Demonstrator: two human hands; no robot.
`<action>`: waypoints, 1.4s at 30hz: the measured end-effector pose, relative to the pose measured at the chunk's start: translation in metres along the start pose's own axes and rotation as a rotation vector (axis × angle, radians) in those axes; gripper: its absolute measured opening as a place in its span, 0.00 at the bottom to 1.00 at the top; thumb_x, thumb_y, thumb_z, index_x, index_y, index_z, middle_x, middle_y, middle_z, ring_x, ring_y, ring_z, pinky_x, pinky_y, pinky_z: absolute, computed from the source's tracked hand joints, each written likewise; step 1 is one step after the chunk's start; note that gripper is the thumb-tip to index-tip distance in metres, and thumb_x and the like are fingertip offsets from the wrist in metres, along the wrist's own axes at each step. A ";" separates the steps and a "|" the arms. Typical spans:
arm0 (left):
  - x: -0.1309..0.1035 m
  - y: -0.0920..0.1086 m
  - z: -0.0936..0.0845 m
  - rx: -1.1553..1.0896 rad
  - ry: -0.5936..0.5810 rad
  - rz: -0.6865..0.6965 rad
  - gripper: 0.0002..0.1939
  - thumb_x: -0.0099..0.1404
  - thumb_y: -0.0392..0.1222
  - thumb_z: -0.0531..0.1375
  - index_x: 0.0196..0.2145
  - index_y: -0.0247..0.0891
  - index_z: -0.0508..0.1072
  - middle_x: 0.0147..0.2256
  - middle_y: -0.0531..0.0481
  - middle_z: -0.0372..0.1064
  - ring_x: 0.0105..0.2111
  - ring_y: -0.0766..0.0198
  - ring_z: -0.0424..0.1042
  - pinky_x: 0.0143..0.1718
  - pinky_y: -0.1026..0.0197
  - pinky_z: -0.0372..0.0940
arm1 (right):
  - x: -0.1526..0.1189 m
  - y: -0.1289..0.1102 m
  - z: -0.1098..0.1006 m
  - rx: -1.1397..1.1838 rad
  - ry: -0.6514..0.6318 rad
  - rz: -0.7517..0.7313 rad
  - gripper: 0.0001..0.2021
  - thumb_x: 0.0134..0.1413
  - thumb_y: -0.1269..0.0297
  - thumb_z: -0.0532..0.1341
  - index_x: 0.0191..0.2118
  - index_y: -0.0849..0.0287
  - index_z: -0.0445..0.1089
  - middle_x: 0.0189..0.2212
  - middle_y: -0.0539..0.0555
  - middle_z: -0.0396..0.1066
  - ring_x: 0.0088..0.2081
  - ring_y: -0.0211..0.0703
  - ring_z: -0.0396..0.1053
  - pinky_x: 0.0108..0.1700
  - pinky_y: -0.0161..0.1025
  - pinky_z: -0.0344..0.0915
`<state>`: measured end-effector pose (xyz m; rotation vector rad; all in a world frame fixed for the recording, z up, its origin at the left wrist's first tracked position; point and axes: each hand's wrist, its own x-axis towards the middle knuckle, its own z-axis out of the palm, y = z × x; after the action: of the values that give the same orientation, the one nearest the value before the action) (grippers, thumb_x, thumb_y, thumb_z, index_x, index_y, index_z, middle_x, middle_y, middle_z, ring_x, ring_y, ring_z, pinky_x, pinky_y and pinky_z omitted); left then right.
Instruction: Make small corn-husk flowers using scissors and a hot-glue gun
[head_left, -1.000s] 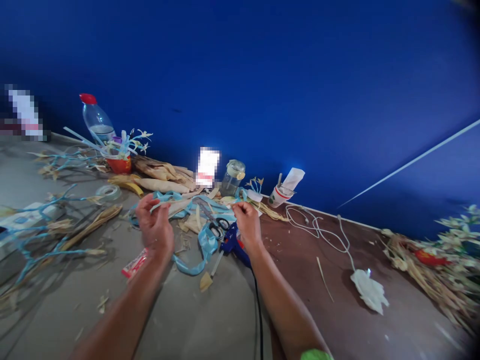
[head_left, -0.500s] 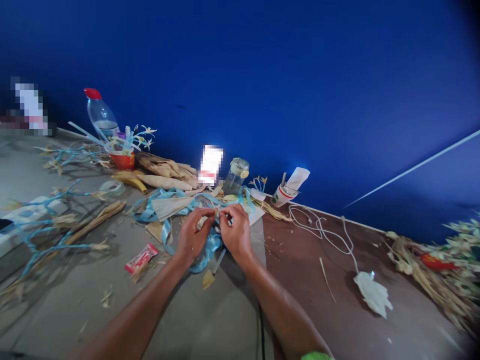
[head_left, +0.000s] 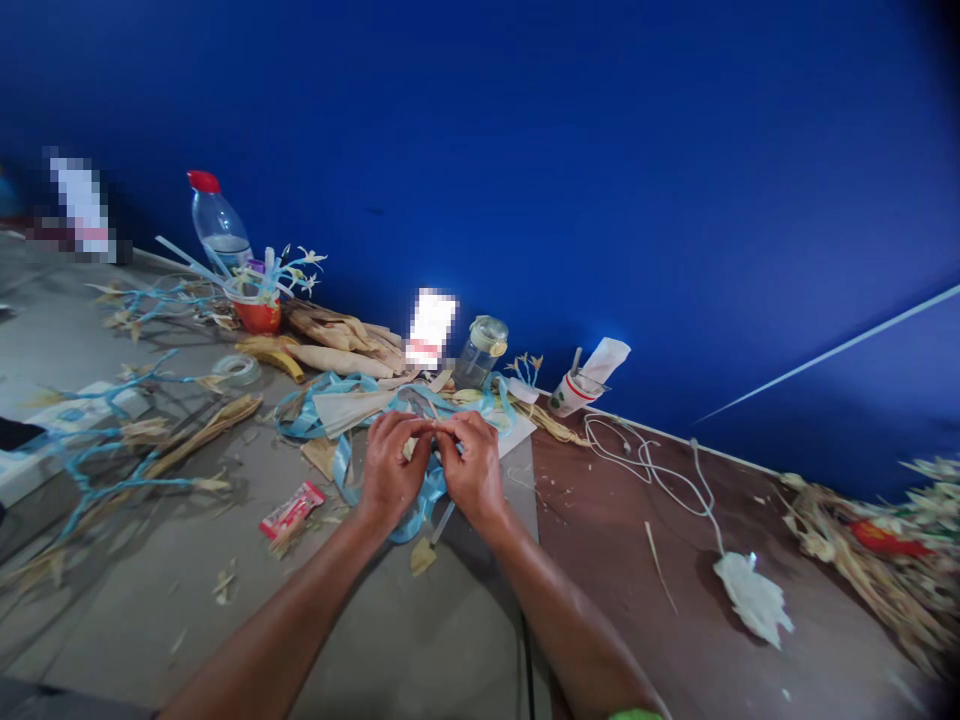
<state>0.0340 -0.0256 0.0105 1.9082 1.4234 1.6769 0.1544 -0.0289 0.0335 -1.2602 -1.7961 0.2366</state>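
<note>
Two hands are now meeting at the centre of the dial, whereas a second ago they were standing well apart; both seem to be working on one spot together. The left hand (head_left: 391,470) is reaching in from 7 o'clock and the right hand (head_left: 474,465) from 5 o'clock, thumbs and forefingers pressing close. Each grip is pinching closed, apparently on a thin piece (head_left: 433,427) lying between the fingertips, but its material is staying too small and too hidden to tell.

Just below, glossy blue ribbon (head_left: 428,497) is curling over the matt grey bench (head_left: 405,640), with more loops spreading towards 10 o'clock around a flat, papery husk sheet (head_left: 349,410). Farther out at 10 o'clock, wrinkled tan husks (head_left: 341,332) are lying heaped. At 9 o'clock, thin twigs (head_left: 112,480) are branching crookedly, their blue stems ending in dry, pointed tips. A shiny pink wrapper (head_left: 292,510) is resting at 8 o'clock, while a clear, rounded jar (head_left: 474,362) is standing towards 1 o'clock and soft, crumpled tissue (head_left: 752,598) is lying at 4 o'clock.
</note>
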 end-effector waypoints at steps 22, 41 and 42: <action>0.002 0.006 -0.001 0.008 0.002 -0.142 0.06 0.61 0.35 0.54 0.31 0.40 0.71 0.31 0.49 0.71 0.35 0.60 0.70 0.40 0.57 0.64 | -0.002 0.001 0.005 -0.023 0.047 0.017 0.07 0.51 0.73 0.56 0.29 0.58 0.70 0.30 0.52 0.70 0.36 0.42 0.67 0.41 0.40 0.59; 0.002 0.008 -0.002 -0.051 -0.005 -0.141 0.05 0.60 0.38 0.56 0.30 0.40 0.72 0.30 0.49 0.71 0.35 0.59 0.70 0.41 0.55 0.63 | -0.001 -0.012 0.001 0.115 0.045 0.120 0.05 0.50 0.72 0.58 0.27 0.58 0.69 0.28 0.52 0.70 0.34 0.41 0.67 0.39 0.39 0.62; 0.001 0.009 -0.002 -0.043 0.001 -0.121 0.05 0.61 0.37 0.56 0.30 0.40 0.72 0.30 0.49 0.71 0.35 0.59 0.70 0.41 0.55 0.63 | -0.001 -0.011 0.001 0.119 0.048 0.123 0.05 0.50 0.72 0.57 0.27 0.58 0.69 0.28 0.52 0.69 0.33 0.41 0.67 0.39 0.39 0.62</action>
<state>0.0369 -0.0298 0.0180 1.7619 1.4598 1.6395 0.1467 -0.0342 0.0394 -1.2817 -1.6413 0.3740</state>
